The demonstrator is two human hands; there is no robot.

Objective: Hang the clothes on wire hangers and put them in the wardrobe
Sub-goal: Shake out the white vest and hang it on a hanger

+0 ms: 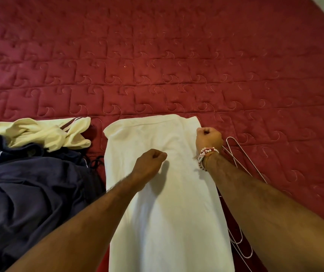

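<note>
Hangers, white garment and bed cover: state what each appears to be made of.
The hangers: thin bare metal wire, judging by the slim bent loops and pale silvery sheen. The white garment: soft woven or knit cloth, probably cotton, matte, lying flat with faint creases. The bed cover: quilted maroon fabric, slightly velvety sheen, stitched in padded squares with swirls.

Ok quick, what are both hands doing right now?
Left hand: closed fist, holding nothing.
Right hand: closed fist at the cloth edge; grip unclear.
</note>
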